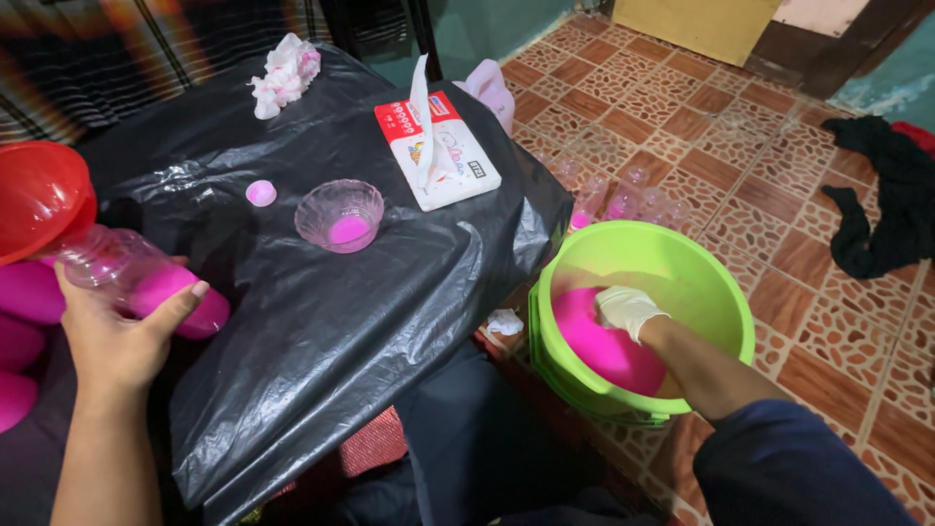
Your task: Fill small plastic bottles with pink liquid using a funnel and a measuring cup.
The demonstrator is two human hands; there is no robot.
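On the table (321,321), the bowl (340,214) sits near the middle. The cap (260,193) lies just left of the bowl, the tissue pack (443,156) to its right, the crumpled tissue (283,74) behind it. The bucket (682,268) stands on the floor (779,195), right of the table, with empty bottles (623,200) behind it.

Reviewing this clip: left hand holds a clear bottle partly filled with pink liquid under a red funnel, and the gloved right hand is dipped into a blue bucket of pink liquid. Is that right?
Not quite. The head view shows the bucket is bright green, not blue. The rest stands: the left hand holds the clear bottle under the red funnel, and the gloved right hand is in the pink liquid.
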